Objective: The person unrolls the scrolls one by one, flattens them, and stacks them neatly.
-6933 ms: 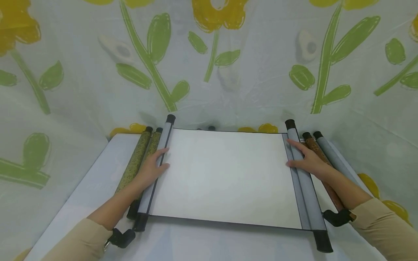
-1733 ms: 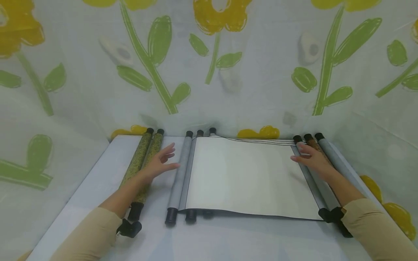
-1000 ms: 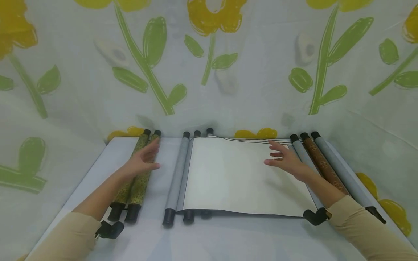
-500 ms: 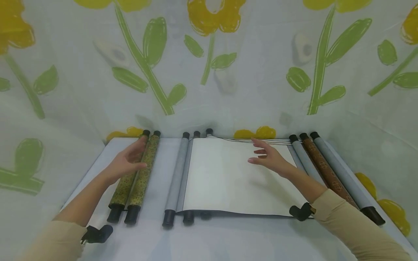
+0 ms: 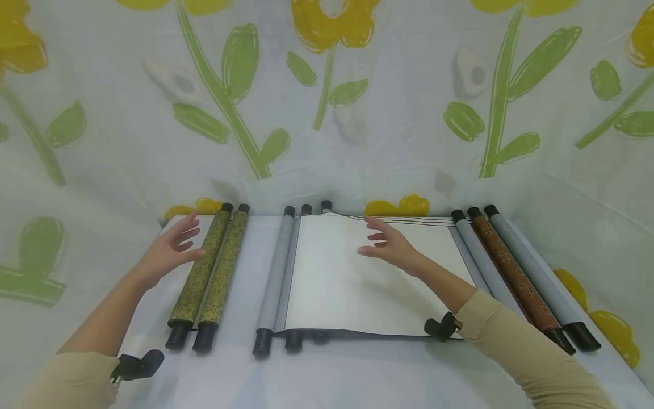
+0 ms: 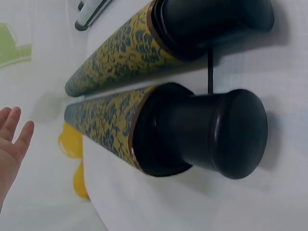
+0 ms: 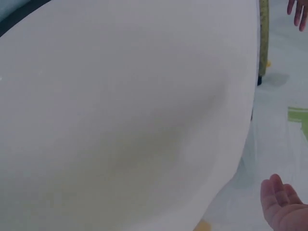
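open scroll (image 5: 368, 272) mid-table, bare gap to gold scrolls (image 5: 206, 278) | left hand (image 5: 168, 253) spread, empty, beside gold scrolls near table edge | right hand (image 5: 390, 245) spread, empty, above sheet

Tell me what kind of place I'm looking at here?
Likely a makeshift tabletop work booth, not a lived-in room: a white table walled in by floral sheeting, several rolled scrolls laid in rows, and one open scroll under the right hand.
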Action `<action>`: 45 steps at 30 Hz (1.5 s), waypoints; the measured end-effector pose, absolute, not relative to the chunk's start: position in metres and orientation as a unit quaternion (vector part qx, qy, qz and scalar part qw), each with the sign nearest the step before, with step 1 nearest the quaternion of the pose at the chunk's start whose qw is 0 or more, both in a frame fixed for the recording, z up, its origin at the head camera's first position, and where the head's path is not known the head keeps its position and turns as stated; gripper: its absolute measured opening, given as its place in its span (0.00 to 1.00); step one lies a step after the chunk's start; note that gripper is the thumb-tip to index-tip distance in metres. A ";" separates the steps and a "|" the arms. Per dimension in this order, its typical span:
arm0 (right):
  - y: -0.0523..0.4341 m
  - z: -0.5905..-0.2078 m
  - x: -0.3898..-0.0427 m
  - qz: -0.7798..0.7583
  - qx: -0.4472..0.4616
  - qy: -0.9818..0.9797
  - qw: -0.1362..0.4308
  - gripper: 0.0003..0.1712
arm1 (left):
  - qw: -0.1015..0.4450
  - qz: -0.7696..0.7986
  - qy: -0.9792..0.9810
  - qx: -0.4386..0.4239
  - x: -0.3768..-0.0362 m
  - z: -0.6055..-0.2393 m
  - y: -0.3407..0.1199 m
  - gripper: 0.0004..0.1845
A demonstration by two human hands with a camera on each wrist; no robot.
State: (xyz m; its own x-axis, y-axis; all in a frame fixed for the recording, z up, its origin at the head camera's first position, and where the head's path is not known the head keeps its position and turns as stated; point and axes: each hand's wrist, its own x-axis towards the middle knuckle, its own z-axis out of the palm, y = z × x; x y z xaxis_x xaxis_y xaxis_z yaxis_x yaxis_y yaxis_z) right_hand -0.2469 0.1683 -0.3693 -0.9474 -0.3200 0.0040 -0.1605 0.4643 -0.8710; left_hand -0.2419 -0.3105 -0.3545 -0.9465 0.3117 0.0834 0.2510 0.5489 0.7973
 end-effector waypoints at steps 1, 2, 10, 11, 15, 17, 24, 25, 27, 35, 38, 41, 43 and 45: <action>0.164 -0.370 -0.248 -0.500 -0.142 0.851 0.080 0.47 | 0.032 0.444 0.882 0.156 -0.241 -0.355 -0.312 0.48; 0.160 -0.370 -0.248 -0.501 -0.145 0.849 0.078 0.47 | 0.030 0.440 0.885 0.152 -0.240 -0.355 -0.313 0.47; 0.132 -0.372 -0.255 -0.499 -0.154 0.849 0.077 0.46 | 0.035 0.442 0.885 0.141 -0.238 -0.361 -0.321 0.48; 0.128 -0.372 -0.255 -0.499 -0.154 0.849 0.078 0.46 | 0.037 0.443 0.885 0.142 -0.238 -0.362 -0.322 0.48; 0.112 -0.371 -0.258 -0.497 -0.161 0.849 0.079 0.45 | 0.046 0.447 0.882 0.144 -0.240 -0.364 -0.327 0.48; 0.104 -0.370 -0.260 -0.498 -0.167 0.847 0.079 0.44 | 0.053 0.446 0.882 0.145 -0.241 -0.366 -0.328 0.48; 0.078 -0.370 -0.264 -0.487 -0.184 0.850 0.076 0.43 | 0.064 0.441 0.885 0.136 -0.242 -0.371 -0.331 0.49; 0.073 -0.370 -0.264 -0.489 -0.187 0.849 0.076 0.43 | 0.065 0.440 0.886 0.133 -0.242 -0.372 -0.331 0.49; 0.064 -0.372 -0.264 -0.495 -0.195 0.843 0.077 0.43 | 0.069 0.436 0.888 0.129 -0.241 -0.373 -0.331 0.50; 0.027 -0.379 -0.262 -0.516 -0.211 0.823 0.105 0.42 | 0.090 0.433 0.889 0.117 -0.235 -0.385 -0.331 0.50; 0.014 -0.381 -0.260 -0.528 -0.212 0.814 0.113 0.41 | 0.092 0.435 0.888 0.117 -0.233 -0.390 -0.331 0.49; 0.001 -0.383 -0.259 -0.544 -0.207 0.804 0.121 0.41 | 0.094 0.427 0.892 0.112 -0.233 -0.396 -0.331 0.49; -0.007 -0.385 -0.259 -0.547 -0.203 0.802 0.126 0.42 | 0.100 0.419 0.896 0.109 -0.234 -0.399 -0.331 0.49; -0.016 -0.389 -0.260 -0.546 -0.200 0.802 0.133 0.42 | 0.109 0.410 0.900 0.105 -0.235 -0.402 -0.331 0.49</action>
State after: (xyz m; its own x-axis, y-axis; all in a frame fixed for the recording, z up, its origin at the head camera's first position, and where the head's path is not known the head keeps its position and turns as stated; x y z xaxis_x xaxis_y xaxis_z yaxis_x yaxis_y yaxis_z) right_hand -0.2600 -0.0160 -0.3885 -0.8845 -0.4665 0.0063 -0.1770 0.3230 -0.9297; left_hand -0.2353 -0.3307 -0.4020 -0.9543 0.2778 -0.1100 0.0994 0.6423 0.7600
